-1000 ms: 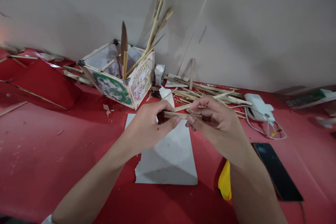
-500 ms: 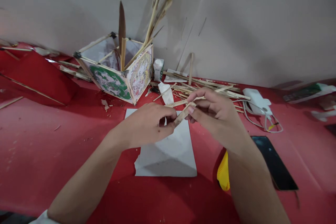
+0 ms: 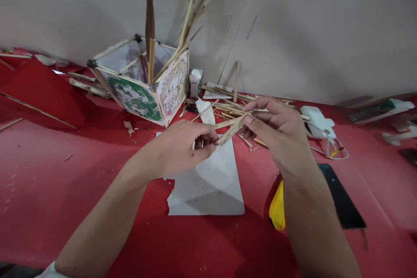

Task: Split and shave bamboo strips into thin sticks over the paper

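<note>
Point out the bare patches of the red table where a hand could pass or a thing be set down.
Bare red table lies left of the white paper, in front of the painted lantern frame. More runs along the near edge, below the paper. Crowded: the bamboo strips by the wall, the charger, the phone and yellow tool beside the right hand.

A plain grey wall (image 3: 309, 30) rises behind a red-covered table (image 3: 48, 173).

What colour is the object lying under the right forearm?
Yellow, seen in the head view, on the red table.
</note>
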Demonstrator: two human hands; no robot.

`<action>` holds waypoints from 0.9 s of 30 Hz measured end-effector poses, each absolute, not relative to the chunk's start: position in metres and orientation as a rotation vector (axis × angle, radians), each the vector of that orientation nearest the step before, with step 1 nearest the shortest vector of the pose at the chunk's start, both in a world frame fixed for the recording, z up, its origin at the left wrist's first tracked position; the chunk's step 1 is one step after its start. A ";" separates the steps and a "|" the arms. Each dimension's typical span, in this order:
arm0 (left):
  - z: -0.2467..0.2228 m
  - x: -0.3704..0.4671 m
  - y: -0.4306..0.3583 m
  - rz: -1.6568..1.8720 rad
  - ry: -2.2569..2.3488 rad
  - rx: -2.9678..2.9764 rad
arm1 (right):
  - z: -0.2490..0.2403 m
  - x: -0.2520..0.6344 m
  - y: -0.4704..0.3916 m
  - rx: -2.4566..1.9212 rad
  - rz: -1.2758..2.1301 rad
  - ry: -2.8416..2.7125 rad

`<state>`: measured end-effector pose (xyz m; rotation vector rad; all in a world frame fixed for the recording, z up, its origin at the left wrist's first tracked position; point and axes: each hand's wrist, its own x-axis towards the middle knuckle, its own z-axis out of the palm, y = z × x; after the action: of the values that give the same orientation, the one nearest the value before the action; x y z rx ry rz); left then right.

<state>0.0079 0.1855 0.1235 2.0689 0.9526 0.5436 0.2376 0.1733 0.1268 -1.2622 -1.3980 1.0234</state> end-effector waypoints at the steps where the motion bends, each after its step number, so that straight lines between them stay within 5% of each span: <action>1: 0.124 0.007 0.186 0.547 0.953 2.065 | 0.127 0.238 0.174 -1.256 1.017 -1.391; 27: 0.140 0.014 0.172 0.799 0.925 1.969 | 0.111 0.230 0.182 -1.112 1.248 -1.157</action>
<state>0.0137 0.1721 0.1403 1.9689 0.9251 0.7992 0.2301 0.1819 0.1108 -1.1121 -1.1573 1.2476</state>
